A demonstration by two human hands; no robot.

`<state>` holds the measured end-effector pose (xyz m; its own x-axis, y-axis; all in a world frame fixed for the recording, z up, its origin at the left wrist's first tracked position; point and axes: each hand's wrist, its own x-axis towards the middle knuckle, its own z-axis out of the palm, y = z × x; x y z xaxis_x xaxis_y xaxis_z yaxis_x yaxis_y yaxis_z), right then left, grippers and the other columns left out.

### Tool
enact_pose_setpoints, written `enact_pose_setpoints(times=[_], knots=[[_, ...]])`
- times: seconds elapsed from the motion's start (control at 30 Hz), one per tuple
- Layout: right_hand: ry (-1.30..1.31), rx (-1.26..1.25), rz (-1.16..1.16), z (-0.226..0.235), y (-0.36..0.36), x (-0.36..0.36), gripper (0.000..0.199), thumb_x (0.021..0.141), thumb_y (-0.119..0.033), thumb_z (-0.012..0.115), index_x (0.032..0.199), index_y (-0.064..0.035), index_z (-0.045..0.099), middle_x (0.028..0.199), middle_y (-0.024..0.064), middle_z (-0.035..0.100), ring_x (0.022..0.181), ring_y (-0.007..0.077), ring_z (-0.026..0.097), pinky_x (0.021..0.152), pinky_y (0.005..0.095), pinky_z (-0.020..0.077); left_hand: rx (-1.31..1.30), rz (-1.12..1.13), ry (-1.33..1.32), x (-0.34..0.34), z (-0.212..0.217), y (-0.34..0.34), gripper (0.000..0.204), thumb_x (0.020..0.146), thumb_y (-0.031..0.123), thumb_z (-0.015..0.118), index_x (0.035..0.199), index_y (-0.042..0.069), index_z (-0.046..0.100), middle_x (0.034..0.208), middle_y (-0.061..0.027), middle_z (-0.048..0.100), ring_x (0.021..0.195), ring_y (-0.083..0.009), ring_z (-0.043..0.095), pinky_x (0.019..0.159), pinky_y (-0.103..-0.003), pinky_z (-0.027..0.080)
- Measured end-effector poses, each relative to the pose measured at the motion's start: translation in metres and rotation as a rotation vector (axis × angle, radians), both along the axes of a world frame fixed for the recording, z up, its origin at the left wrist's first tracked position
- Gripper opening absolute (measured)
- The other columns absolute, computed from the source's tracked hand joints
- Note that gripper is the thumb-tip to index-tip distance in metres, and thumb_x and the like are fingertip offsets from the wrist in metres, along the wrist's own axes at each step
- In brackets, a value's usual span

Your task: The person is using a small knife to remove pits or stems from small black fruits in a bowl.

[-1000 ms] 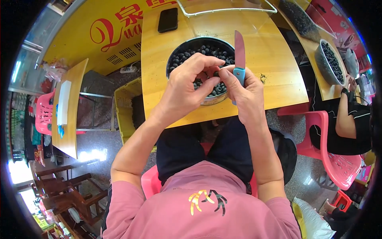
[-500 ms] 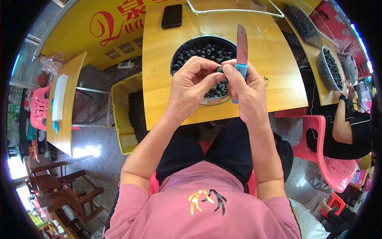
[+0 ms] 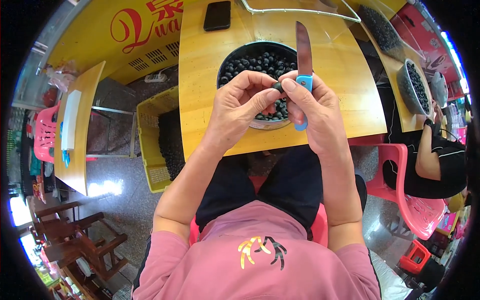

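Note:
Over the front of a round bowl (image 3: 231, 53), my left hand (image 3: 236, 111) pinches a small dark green, olive-like oval piece (image 3: 277, 86) between thumb and fingertips. My right hand (image 3: 320, 111) grips a knife (image 3: 303, 52) by its blue handle, with the blade pointing up and away from me. The right thumb and forefinger meet the oval piece from the other side. Many dark round pieces (image 3: 260, 62) of similar size fill the bowl; my hands hide part of them. Whether the piece is cut I cannot tell.
The bowl stands on a wooden table (image 3: 200, 100) with a black phone (image 3: 217, 16) at its far edge. A yellow crate (image 3: 152, 170) of dark pieces is at left. To the right are another filled bowl (image 3: 406, 92), a pink chair (image 3: 400, 175) and a seated person's arm (image 3: 427, 155).
Both hands have shifted slightly, keeping the knife and the oval piece. The blade tip now reaches a little higher, and the knife handle shows more. The whole view has moved slightly.

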<state>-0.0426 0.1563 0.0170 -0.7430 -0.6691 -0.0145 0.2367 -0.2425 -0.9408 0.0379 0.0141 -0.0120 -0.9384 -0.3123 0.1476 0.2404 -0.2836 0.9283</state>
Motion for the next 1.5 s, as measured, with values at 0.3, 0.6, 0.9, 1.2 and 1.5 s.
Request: enact_pose_setpoints(times=[0.3, 0.6, 0.9, 1.2, 1.5], knots=[[1.109, 0.321, -0.178, -0.003, 0.010, -0.007, 0.016, 0.090, -0.010, 0.064, 0.101, 0.0007, 0.064, 0.085, 0.0095, 0.064, 0.067, 0.0169, 0.061, 0.056, 0.0254, 0.0449, -0.024, -0.005, 0.037, 0.002, -0.001, -0.007, 0.018, 0.091, 0.011, 0.065, 0.105, 0.002, 0.057, 0.083, -0.0046, 0.064, 0.071, -0.0098, 0.059, 0.065, -0.023, 0.048], [1.256, 0.427, -0.243, -0.010, 0.013, -0.010, 0.017, 0.085, -0.003, 0.067, 0.101, -0.0022, 0.066, 0.087, 0.0111, 0.064, 0.064, 0.0200, 0.062, 0.054, 0.0294, 0.0475, -0.012, -0.021, 0.045, 0.001, -0.003, -0.005, 0.018, 0.091, 0.010, 0.064, 0.106, 0.002, 0.057, 0.084, -0.0052, 0.064, 0.072, -0.0107, 0.062, 0.065, -0.023, 0.049], [1.314, 0.443, -0.290, -0.011, 0.009, -0.011, 0.019, 0.082, -0.002, 0.068, 0.101, -0.0039, 0.066, 0.083, 0.0114, 0.064, 0.066, 0.0231, 0.062, 0.056, 0.0318, 0.0470, 0.024, -0.022, 0.133, 0.004, -0.006, -0.009, 0.018, 0.090, 0.005, 0.064, 0.106, 0.000, 0.056, 0.083, -0.0063, 0.063, 0.071, -0.0132, 0.062, 0.064, -0.024, 0.050], [0.718, 0.319, -0.244, 0.013, 0.007, -0.006, 0.022, 0.093, -0.016, 0.063, 0.103, 0.0038, 0.064, 0.088, 0.0022, 0.065, 0.076, 0.0066, 0.057, 0.069, 0.0218, 0.0467, 0.133, 0.033, 0.130, 0.008, -0.001, -0.007, 0.018, 0.087, 0.003, 0.067, 0.103, -0.001, 0.060, 0.087, -0.0083, 0.065, 0.073, -0.0158, 0.066, 0.062, -0.026, 0.052], [0.217, 0.044, -0.022, 0.009, 0.000, 0.009, 0.018, 0.090, -0.020, 0.068, 0.098, -0.0035, 0.066, 0.077, -0.0039, 0.059, 0.066, 0.0026, 0.050, 0.058, 0.0178, 0.0382, -0.099, 0.142, 0.077, 0.014, 0.008, 0.004, 0.020, 0.088, -0.004, 0.062, 0.108, -0.002, 0.061, 0.094, -0.0091, 0.066, 0.078, -0.0135, 0.065, 0.071, -0.024, 0.054]])
